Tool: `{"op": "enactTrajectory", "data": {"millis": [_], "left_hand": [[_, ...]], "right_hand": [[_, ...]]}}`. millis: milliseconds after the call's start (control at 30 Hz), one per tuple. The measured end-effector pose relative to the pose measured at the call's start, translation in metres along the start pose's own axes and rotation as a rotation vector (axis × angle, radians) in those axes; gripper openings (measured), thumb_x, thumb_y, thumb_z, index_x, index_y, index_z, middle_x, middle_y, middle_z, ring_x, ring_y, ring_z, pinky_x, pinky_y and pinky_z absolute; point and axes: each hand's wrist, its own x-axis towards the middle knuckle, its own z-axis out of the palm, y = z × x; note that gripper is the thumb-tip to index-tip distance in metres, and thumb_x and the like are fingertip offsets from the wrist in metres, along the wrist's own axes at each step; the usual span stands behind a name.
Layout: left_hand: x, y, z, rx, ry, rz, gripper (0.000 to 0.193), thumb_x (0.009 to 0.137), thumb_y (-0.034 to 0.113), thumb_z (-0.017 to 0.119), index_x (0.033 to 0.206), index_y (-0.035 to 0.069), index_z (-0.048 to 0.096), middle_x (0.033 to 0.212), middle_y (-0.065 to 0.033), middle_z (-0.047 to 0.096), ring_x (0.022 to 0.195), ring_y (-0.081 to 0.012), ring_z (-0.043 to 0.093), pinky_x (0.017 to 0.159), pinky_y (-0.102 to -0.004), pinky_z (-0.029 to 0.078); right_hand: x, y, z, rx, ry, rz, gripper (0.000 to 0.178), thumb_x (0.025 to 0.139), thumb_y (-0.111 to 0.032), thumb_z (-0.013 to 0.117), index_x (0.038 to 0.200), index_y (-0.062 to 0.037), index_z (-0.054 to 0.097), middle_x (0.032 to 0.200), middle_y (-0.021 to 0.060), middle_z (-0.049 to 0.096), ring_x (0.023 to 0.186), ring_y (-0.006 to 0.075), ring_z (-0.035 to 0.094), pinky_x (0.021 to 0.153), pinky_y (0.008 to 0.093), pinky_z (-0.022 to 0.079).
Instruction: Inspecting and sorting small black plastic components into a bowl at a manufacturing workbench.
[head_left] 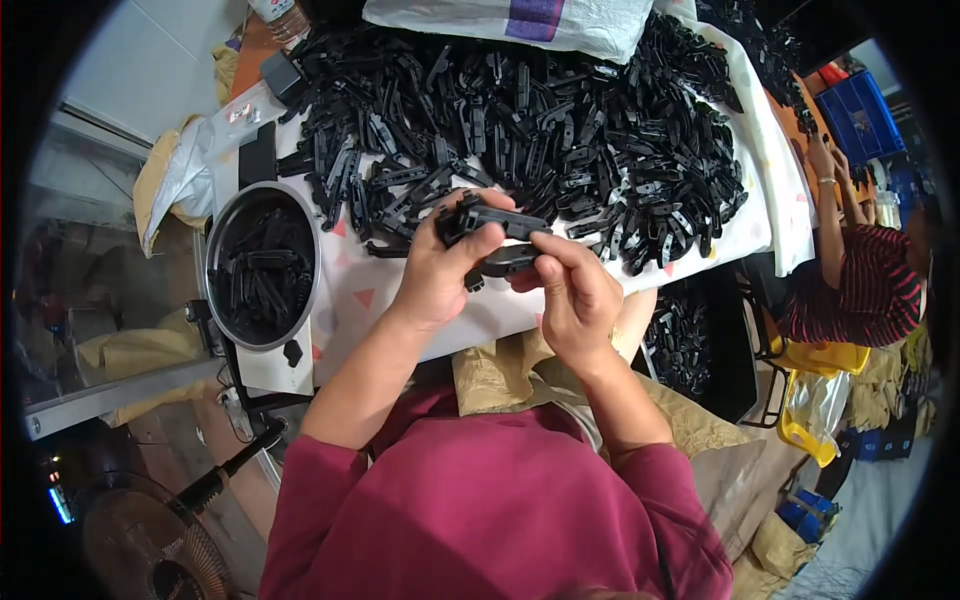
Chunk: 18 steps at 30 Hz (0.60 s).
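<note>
My left hand (443, 262) is closed around several long black plastic parts (505, 221), held just above the near edge of the table. My right hand (580, 300) pinches a black plastic part (511, 260) with a rounded end, close under those in the left hand. Whether the two touch is hard to make out. Beyond both hands, a wide heap of similar black parts (500, 120) covers much of the white cloth (370, 310). To the left stands a round metal bowl (313, 235) with more black parts in it.
A white sack (590, 25) lies at the far side of the heap. Below the table's right side is a black bin (735, 370) with more parts. A fan (150, 540) stands at lower left. Another person in a striped shirt (860, 285) works at the right.
</note>
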Motion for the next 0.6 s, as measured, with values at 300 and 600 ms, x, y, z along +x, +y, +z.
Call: {"op": "enactTrajectory", "data": {"millis": [300,600], "left_hand": [[-0.005,0.001,0.0,0.14,-0.03,0.252,0.025,0.077,0.005,0.07,0.096,0.002,0.055,0.095,-0.0064,0.061,0.083,-0.0124,0.058,0.077,-0.0263,0.047],[-0.004,-0.014,-0.002,0.34,-0.133,0.562,0.024,0.079,0.001,0.067,0.098,0.001,0.053,0.097,-0.0116,0.061,0.09,-0.0196,0.06,0.083,-0.0306,0.047]], "right_hand": [[0.004,-0.013,0.002,0.83,0.224,0.303,0.016,0.084,-0.002,0.06,0.099,0.0048,0.059,0.094,0.0171,0.061,0.074,0.0221,0.064,0.062,0.0291,0.059],[0.002,-0.011,0.01,0.808,0.303,0.303,0.016,0.082,0.0,0.062,0.098,0.0024,0.06,0.1,0.0116,0.059,0.081,0.0178,0.062,0.067,0.0296,0.057]]}}
